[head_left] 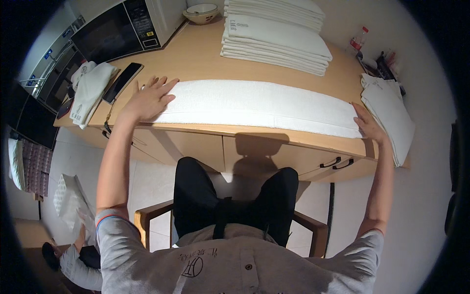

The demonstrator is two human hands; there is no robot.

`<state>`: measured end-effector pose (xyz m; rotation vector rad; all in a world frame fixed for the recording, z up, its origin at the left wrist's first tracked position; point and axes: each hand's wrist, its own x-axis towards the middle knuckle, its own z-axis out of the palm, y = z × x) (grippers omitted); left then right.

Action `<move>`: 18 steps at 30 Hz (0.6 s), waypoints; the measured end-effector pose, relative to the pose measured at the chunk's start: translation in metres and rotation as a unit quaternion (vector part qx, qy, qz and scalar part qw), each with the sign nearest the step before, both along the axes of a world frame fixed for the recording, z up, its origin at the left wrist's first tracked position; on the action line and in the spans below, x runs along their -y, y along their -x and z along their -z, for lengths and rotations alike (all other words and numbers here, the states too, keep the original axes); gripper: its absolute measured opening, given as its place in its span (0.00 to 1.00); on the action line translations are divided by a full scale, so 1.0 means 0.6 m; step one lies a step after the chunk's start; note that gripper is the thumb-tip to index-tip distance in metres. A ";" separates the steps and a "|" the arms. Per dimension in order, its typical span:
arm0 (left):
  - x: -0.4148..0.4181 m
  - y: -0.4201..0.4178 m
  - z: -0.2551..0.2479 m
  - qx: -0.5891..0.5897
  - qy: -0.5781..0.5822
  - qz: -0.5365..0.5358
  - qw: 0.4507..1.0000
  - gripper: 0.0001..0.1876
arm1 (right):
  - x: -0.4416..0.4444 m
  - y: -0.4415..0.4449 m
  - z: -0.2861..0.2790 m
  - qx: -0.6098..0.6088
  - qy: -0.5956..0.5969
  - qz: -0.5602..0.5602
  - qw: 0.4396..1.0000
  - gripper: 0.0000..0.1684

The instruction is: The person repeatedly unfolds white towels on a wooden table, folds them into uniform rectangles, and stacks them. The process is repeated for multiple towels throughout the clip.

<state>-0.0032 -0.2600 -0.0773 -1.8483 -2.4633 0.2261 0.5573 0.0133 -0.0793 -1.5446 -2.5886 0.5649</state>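
A white towel (253, 104), folded into a long flat strip, lies along the front edge of the wooden cabinet top (176, 62). My left hand (152, 99) rests on the strip's left end, fingers spread and pointing away from me. At the opposite end, my right hand (369, 123) touches the towel's edge with its fingers and holds nothing up. Just beyond the strip rises a tall stack of folded white towels (275, 40), the visible top ones bearing printed marks.
Left of the towel are a smartphone (123, 82), crumpled white cloths (90, 92) and a microwave oven (114, 31). Bowls (201, 14) stand behind. At right lie another white cloth (389, 114) and a plastic bottle (359, 38). Another person (79, 262) is at lower left.
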 end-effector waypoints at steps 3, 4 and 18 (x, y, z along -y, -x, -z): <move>-0.052 -0.102 -0.008 -0.035 -0.133 0.164 0.977 0.22 | -0.038 0.014 -0.044 -0.001 0.060 -0.034 0.998 0.45; -0.083 -0.158 -0.013 0.184 -0.066 0.171 0.966 0.28 | -0.053 0.013 -0.047 0.030 0.075 -0.031 0.996 0.45; -0.105 -0.274 0.050 0.271 -0.152 0.329 0.892 0.37 | 0.102 0.185 -0.245 -0.430 -0.034 -0.066 0.900 0.33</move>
